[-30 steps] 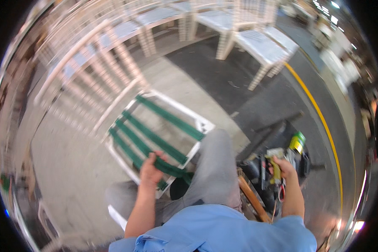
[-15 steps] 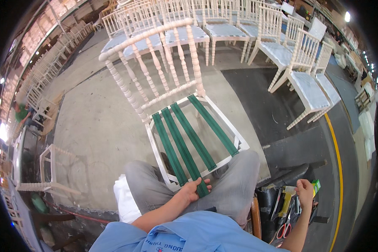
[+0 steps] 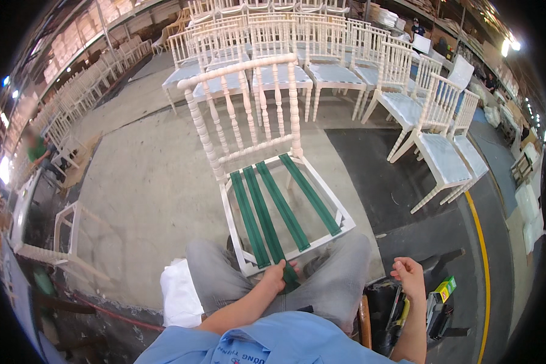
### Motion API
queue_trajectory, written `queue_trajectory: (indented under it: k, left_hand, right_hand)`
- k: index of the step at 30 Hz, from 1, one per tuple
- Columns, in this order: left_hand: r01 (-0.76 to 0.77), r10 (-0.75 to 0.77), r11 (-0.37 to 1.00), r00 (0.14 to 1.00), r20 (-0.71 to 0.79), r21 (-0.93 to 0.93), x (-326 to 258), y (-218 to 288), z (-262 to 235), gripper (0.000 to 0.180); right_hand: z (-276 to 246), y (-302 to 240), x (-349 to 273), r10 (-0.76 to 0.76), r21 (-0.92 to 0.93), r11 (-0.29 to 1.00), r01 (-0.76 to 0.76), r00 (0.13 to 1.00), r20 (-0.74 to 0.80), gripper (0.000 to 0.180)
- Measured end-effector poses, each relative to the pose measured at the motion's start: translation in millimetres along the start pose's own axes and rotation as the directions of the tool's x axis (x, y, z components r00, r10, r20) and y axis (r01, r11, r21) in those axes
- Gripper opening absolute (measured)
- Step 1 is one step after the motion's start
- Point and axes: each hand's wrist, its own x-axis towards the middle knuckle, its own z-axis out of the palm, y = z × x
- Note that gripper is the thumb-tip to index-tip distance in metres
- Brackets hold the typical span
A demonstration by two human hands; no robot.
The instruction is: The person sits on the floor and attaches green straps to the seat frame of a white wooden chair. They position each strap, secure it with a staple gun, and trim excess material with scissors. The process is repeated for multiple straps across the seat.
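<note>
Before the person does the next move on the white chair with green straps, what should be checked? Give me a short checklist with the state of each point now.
1. Left hand grips the end of a green webbing strap at the front rail: ok.
2. Right hand is free, raised above the dark tool box beside the knee: ok, it holds nothing visible.
3. White wooden spindle-back chair stands upright between the knees: ok.
4. All four straps lie flat and parallel across the seat frame: ok.
5. Strap ends fixed to the front rail: cannot tell, the hand and knees hide them.
6. Which tool in the box is within reach: cannot tell, too blurred.
</note>
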Motion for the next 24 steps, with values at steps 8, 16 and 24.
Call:
queue_trajectory:
  k: [8, 16, 24]
  left_hand:
    - [-0.152, 0.159, 0.983, 0.985, -0.062, 0.1, 33, 24, 12, 0.037]
    - [-0.303, 0.297, 0.944, 0.953, 0.062, 0.128, 42, -5, -10, 0.035]
    - [-0.123, 0.118, 0.981, 0.992, 0.039, 0.151, 44, -45, -13, 0.035]
  right_hand:
    - [35, 11, 0, -0.068, 0.122, 0.99, 0.063, 0.997, 0.035, 0.031]
    - [223, -20, 85, -0.054, -0.054, 0.993, 0.107, 0.806, 0.59, 0.019]
    - [336, 51, 129, 0.484, -0.375, 0.875, -0.307, 0.503, 0.717, 0.031]
